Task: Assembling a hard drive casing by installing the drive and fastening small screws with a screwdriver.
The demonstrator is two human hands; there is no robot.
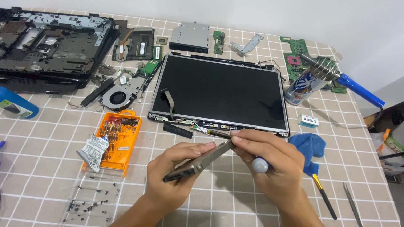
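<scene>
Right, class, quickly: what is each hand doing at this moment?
Left hand: closed around a flat grey metal drive.
Right hand: closed on a white-capped screwdriver, tip at the drive's edge.

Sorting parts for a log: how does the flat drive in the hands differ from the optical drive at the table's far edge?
The flat drive is held tilted by the left hand; the optical drive lies flat, untouched. The flat drive looks thinner and darker; the optical drive is boxier with a silvery top. Both are flat rectangular metal units.
</scene>
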